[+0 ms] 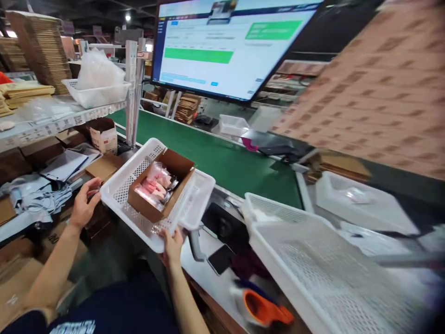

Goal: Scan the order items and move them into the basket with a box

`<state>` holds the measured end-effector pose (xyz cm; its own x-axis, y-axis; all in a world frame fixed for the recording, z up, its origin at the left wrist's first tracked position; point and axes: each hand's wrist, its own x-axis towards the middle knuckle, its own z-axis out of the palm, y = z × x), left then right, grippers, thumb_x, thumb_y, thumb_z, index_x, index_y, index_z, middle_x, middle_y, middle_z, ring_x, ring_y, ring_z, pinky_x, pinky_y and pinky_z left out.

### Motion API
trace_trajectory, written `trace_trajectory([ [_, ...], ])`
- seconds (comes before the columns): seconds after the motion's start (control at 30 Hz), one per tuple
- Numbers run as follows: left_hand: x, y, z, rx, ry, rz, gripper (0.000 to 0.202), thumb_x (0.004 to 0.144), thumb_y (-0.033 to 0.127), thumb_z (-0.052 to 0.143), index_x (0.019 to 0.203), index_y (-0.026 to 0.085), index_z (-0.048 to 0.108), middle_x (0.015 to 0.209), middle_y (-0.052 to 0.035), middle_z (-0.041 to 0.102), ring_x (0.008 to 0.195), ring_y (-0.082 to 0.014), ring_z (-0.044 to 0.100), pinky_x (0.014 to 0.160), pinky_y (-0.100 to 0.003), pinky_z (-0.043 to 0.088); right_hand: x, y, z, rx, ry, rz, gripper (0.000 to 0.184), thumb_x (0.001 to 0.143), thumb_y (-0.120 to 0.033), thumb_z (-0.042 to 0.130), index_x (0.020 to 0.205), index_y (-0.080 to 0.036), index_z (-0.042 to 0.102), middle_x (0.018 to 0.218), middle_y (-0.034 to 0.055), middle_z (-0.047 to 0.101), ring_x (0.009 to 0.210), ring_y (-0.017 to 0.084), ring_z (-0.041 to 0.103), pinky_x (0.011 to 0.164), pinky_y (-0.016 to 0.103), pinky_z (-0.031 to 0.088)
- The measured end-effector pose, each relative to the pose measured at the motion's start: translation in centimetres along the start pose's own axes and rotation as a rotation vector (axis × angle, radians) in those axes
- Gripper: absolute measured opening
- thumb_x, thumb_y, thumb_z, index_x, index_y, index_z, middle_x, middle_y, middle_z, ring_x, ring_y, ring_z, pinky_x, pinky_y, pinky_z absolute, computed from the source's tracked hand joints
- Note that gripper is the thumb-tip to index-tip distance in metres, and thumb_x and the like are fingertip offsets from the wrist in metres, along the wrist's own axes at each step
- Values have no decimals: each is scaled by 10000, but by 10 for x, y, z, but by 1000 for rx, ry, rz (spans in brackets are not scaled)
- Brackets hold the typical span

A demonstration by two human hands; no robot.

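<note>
I hold a white perforated plastic basket [122, 185] tilted in the air in front of me. My left hand [84, 204] grips its left corner, fingers curled on the rim. My right hand [173, 245] grips the near rim from below. Inside the basket lies an open brown cardboard box [181, 166] holding clear bags with pink items [155, 184]. A second white basket [201, 195] sits just behind and under the held one.
A green conveyor belt [222, 160] runs behind. A large monitor [229, 46] hangs above it. More white baskets [313, 264] stand at right, an orange tape dispenser [264, 308] lies near the table edge, and shelves with flat cartons [31, 93] stand at left.
</note>
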<state>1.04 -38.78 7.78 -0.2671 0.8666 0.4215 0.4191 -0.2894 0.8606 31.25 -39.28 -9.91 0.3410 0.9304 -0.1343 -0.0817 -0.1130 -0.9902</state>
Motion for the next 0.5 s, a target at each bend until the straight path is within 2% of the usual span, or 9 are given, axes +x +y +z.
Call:
trace_trajectory([
  [0.07,48,-5,12,115,-27,5,584,931,550,673,1374,168,666,1426,-159,690,1328,-313,660,1088,-443,589,33,4,40,40,-66,3,505,777,-639,607,1062,-222,596,914,77,732,779,244,706,730,399,619],
  [0.13,96,-13,31,263,-80,-17,560,931,506,667,1357,143,681,1416,-165,698,1311,-317,667,1104,-449,570,61,6,69,50,-113,-11,505,819,-640,622,1079,-207,586,947,71,710,797,219,677,757,390,603],
  [0.2,139,-24,56,451,-186,-94,552,937,434,698,1384,112,669,1382,-181,719,1271,-315,690,1114,-440,550,85,8,91,40,-157,-26,481,860,-611,639,1098,-197,583,978,64,694,834,209,666,798,389,591],
  [0.27,174,-38,81,695,-346,-224,522,967,382,704,1392,82,663,1337,-204,741,1226,-311,715,1098,-406,538,103,11,109,9,-195,-26,421,898,-555,643,1098,-190,584,981,59,684,871,211,666,841,395,582],
  [0.33,198,-55,102,906,-499,-338,444,1034,346,603,1324,21,690,1306,-228,740,1212,-294,723,1068,-355,515,114,16,122,-46,-226,-2,343,935,-490,633,1080,-182,588,962,56,679,875,213,669,862,402,579],
  [0.4,212,-74,118,1018,-602,-388,381,1052,292,531,1169,-1,743,1251,-223,751,1183,-276,731,1020,-320,508,118,20,131,-116,-259,27,288,966,-424,616,1100,-170,601,991,67,695,911,219,686,900,412,579],
  [0.5,217,-98,137,1044,-700,-360,274,1037,240,561,1015,90,789,1152,-173,793,1121,-260,745,958,-303,523,122,17,133,-239,-327,62,283,952,-370,618,1142,-162,650,1034,85,736,1013,268,726,965,419,571],
])
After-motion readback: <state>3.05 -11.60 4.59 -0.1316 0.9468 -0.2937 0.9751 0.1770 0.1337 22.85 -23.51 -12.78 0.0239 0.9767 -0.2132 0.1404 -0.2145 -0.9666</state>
